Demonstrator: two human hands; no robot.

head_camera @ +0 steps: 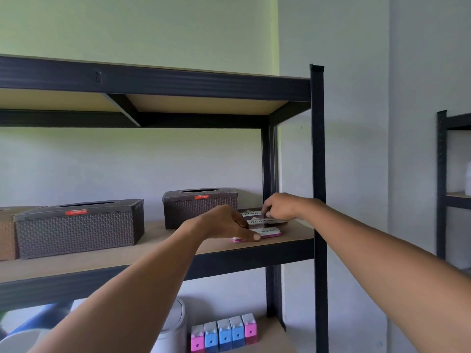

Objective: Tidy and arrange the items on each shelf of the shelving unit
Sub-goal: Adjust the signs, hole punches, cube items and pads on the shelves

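On the middle shelf (pixel 158 253) of the black shelving unit, at its right end, lie two dark flat packs labelled HERO (pixel 257 220) and a flat pink-and-white box (pixel 270 232) in front of them. My left hand (pixel 229 224) rests over the pink box's left end, thumb pressed on its front edge. My right hand (pixel 280 206) has its fingers curled down onto the rear HERO pack, pinching its right edge. Two dark brown woven tissue boxes (pixel 79 229) (pixel 200 206) stand further left on the same shelf.
A tan box (pixel 7 233) sits at the far left edge. The lower shelf holds a row of pink and blue small boxes (pixel 224 335), a white bin (pixel 173 324) and blue items. The upright post (pixel 318 174) stands just right of my hands. A second rack (pixel 453 174) is at the right.
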